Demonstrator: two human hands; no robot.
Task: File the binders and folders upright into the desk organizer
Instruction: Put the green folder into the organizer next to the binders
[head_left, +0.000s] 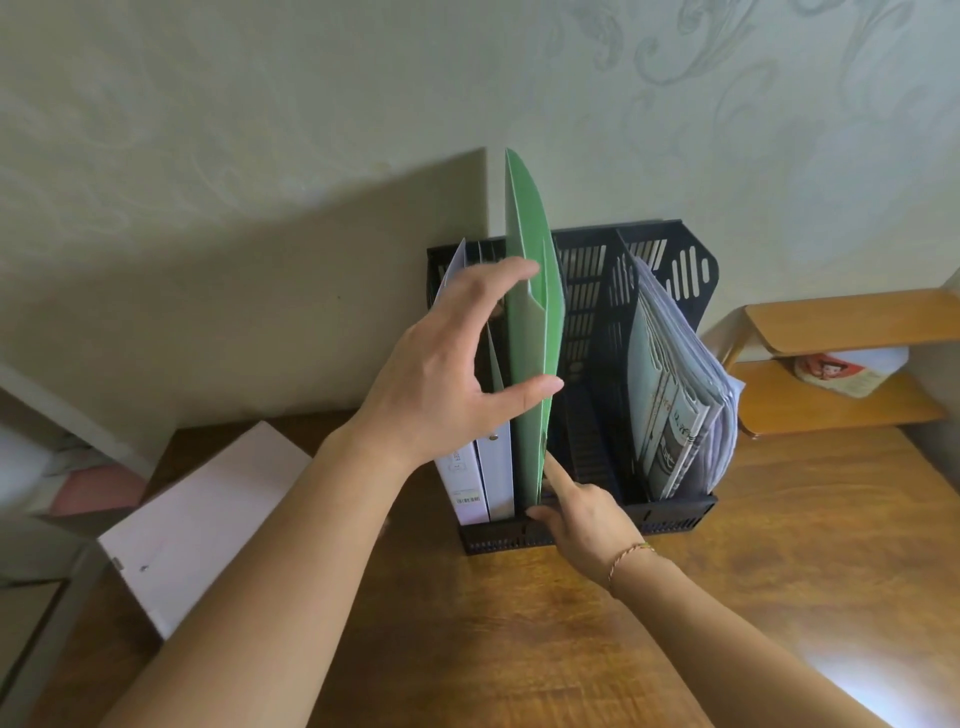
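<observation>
A black slotted desk organizer stands on the wooden desk against the wall. White binders fill its left compartment, upright. A green folder stands upright at the left side of the middle compartment, its top bowing rightward. My left hand reaches over the binders, thumb and fingertips touching the folder's near edge, fingers spread. My right hand rests at the organizer's front rim, index finger pressing the folder's lower edge. A bundle of papers and plastic sleeves leans in the right compartment.
A pale pink folder or box lies flat on the desk to the left. A small wooden shelf stands at the right, with a printed item on its lower level. Grey shelving with papers is at the far left edge.
</observation>
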